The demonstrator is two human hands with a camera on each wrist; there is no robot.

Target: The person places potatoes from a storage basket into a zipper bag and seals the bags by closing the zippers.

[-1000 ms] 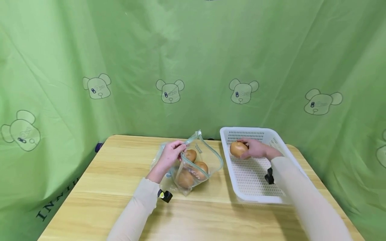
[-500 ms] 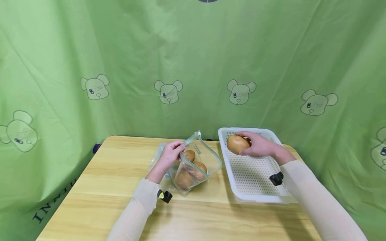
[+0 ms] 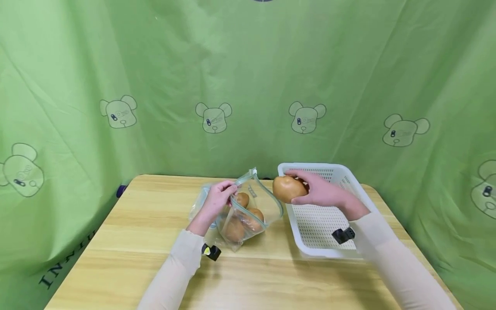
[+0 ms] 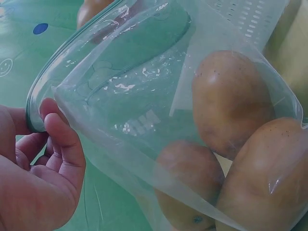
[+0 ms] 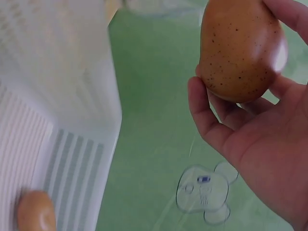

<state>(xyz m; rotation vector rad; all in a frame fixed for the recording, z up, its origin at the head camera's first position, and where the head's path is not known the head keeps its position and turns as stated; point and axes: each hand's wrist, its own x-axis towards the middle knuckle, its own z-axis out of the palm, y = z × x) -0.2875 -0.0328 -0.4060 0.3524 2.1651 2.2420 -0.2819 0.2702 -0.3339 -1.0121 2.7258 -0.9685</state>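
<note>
My left hand point(image 3: 218, 198) pinches the rim of a clear zip bag point(image 3: 267, 207), whose mouth gapes toward the right. Through the plastic show several glossy brown potatoes point(image 4: 231, 103), piled low in the bag. My right hand point(image 3: 320, 190) grips another brown potato point(image 3: 287, 189), dark-speckled in the right wrist view, between thumb and curled fingers. It hovers at the left rim of the white basket point(image 3: 329, 252), close to the bag's mouth. One more potato point(image 5: 36, 212) lies inside the basket in the right wrist view; in the head view it is hidden.
The slotted basket stands on the right of a wooden table point(image 3: 135, 245). A green curtain point(image 3: 162, 142) with bear-head prints hangs behind and at both sides. Black wrist cameras point(image 3: 343, 235) stick out from the sleeves.
My right hand has lifted the potato from the basket and carried it left, over the basket's left rim toward the bag. My left hand keeps its hold on the bag.
</note>
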